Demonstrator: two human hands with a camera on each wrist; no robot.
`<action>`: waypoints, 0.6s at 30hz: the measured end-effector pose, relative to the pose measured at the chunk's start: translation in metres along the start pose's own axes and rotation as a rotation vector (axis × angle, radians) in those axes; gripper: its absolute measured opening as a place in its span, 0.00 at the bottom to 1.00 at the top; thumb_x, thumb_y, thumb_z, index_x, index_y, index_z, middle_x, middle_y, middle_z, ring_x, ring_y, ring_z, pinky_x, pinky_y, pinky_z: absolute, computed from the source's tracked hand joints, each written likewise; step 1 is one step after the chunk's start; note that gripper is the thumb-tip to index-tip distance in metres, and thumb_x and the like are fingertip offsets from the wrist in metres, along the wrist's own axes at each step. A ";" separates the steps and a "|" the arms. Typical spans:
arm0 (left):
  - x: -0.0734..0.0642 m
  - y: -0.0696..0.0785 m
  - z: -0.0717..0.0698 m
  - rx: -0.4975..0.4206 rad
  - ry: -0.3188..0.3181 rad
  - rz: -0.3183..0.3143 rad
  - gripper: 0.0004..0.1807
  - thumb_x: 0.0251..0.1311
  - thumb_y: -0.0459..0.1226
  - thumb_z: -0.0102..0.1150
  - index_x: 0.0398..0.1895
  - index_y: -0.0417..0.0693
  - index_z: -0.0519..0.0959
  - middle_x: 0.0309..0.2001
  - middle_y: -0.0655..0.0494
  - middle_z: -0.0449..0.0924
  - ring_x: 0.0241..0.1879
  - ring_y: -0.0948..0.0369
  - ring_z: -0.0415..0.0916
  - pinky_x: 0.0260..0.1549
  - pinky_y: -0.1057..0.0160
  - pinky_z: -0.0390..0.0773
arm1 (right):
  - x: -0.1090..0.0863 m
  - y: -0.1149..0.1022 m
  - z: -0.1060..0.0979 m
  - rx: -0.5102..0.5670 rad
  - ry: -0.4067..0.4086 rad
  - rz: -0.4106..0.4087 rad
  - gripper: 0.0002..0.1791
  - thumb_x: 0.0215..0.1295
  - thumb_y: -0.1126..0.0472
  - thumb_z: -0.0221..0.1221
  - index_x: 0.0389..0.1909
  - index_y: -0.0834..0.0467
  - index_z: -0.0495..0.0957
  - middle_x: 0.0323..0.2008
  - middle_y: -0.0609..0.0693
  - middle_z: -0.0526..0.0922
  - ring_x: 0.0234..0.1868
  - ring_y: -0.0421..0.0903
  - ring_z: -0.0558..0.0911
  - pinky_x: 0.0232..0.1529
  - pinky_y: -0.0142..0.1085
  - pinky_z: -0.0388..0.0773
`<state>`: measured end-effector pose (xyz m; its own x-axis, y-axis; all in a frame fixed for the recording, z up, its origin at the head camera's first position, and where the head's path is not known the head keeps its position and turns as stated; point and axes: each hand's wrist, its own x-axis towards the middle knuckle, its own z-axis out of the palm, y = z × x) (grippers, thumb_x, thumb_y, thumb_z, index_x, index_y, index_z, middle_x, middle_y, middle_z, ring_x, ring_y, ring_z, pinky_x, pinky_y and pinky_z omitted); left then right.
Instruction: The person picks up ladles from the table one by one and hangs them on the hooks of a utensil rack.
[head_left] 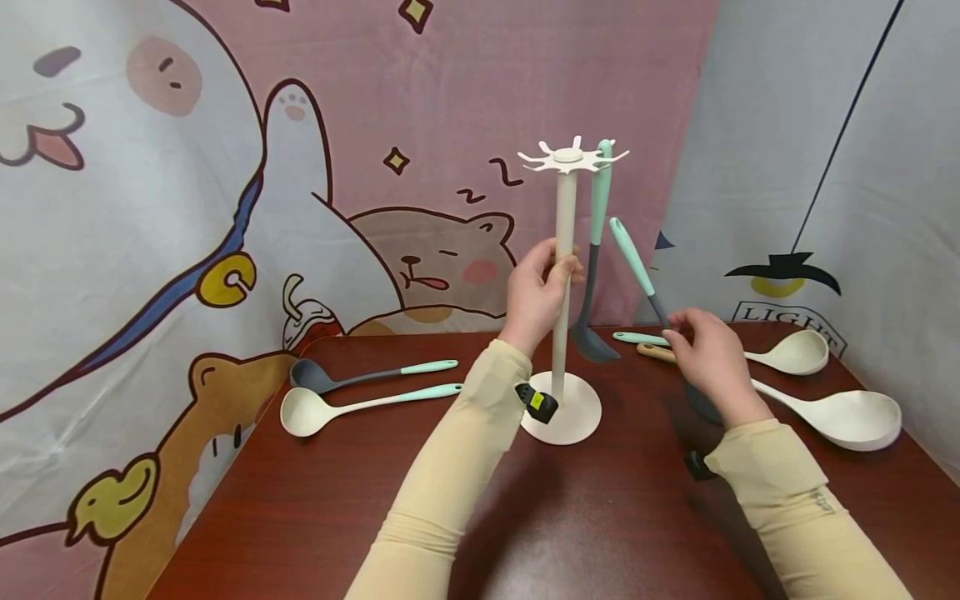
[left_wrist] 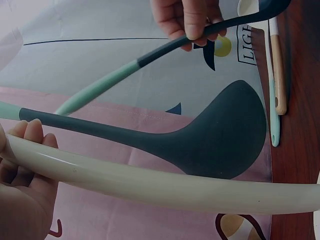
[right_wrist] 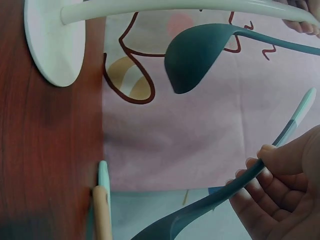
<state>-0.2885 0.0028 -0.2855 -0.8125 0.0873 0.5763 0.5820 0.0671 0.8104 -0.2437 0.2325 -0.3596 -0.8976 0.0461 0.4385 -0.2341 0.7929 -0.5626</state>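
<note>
My left hand (head_left: 534, 293) grips the pole of a white utensil stand (head_left: 568, 196), which stands upright on a round base. From a hook on the stand's right side hangs a dark grey ladle (head_left: 594, 340) with a mint handle, its bowl low beside the pole. My right hand (head_left: 708, 354) pinches the grey shaft of a second, similar ladle (right_wrist: 220, 192) between thumb and fingers. That ladle is tilted in the air to the right of the stand, its mint handle (head_left: 632, 254) pointing up and its bowl partly hidden behind the hand in the head view.
At the left lie a dark ladle (head_left: 375, 377) with a mint handle and a white ladle (head_left: 303, 412). A white spoon (head_left: 798, 352) and a larger white ladle (head_left: 855, 421) with a wooden handle end lie at the right. Printed cloth (head_left: 450, 108) hangs behind the table (head_left: 600, 517).
</note>
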 end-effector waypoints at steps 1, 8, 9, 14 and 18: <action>0.000 0.000 0.000 0.001 -0.001 -0.001 0.08 0.70 0.32 0.57 0.48 0.39 0.80 0.33 0.51 0.82 0.33 0.62 0.83 0.38 0.67 0.81 | 0.000 -0.001 -0.001 0.003 0.006 -0.002 0.14 0.72 0.64 0.57 0.51 0.70 0.74 0.44 0.67 0.76 0.43 0.64 0.75 0.43 0.59 0.72; 0.000 0.000 0.000 0.005 -0.006 0.002 0.09 0.70 0.32 0.56 0.48 0.37 0.79 0.33 0.50 0.82 0.33 0.62 0.83 0.38 0.67 0.81 | 0.000 -0.010 -0.007 0.029 0.062 -0.023 0.13 0.72 0.64 0.56 0.50 0.70 0.75 0.42 0.66 0.77 0.43 0.63 0.75 0.43 0.58 0.70; 0.000 0.000 0.000 0.011 -0.006 0.002 0.09 0.70 0.32 0.57 0.48 0.37 0.79 0.33 0.50 0.82 0.33 0.62 0.83 0.38 0.67 0.81 | 0.001 -0.012 -0.008 0.036 0.072 -0.028 0.13 0.72 0.64 0.57 0.50 0.70 0.75 0.42 0.66 0.77 0.43 0.63 0.75 0.43 0.57 0.70; 0.000 0.000 -0.001 0.017 -0.006 0.004 0.09 0.70 0.33 0.57 0.49 0.37 0.79 0.33 0.50 0.82 0.33 0.62 0.83 0.37 0.67 0.81 | 0.001 -0.020 -0.012 0.066 0.138 -0.059 0.12 0.71 0.66 0.58 0.48 0.70 0.76 0.41 0.66 0.78 0.44 0.62 0.76 0.43 0.55 0.69; 0.000 0.000 -0.001 0.021 -0.005 0.006 0.10 0.70 0.33 0.57 0.49 0.37 0.80 0.33 0.51 0.83 0.32 0.63 0.83 0.36 0.67 0.81 | 0.002 -0.025 -0.014 0.082 0.172 -0.070 0.11 0.70 0.66 0.58 0.47 0.70 0.76 0.40 0.65 0.78 0.45 0.62 0.76 0.44 0.53 0.68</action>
<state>-0.2886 0.0022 -0.2855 -0.8086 0.0924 0.5810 0.5879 0.0877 0.8042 -0.2348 0.2215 -0.3348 -0.8026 0.1018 0.5878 -0.3294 0.7459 -0.5789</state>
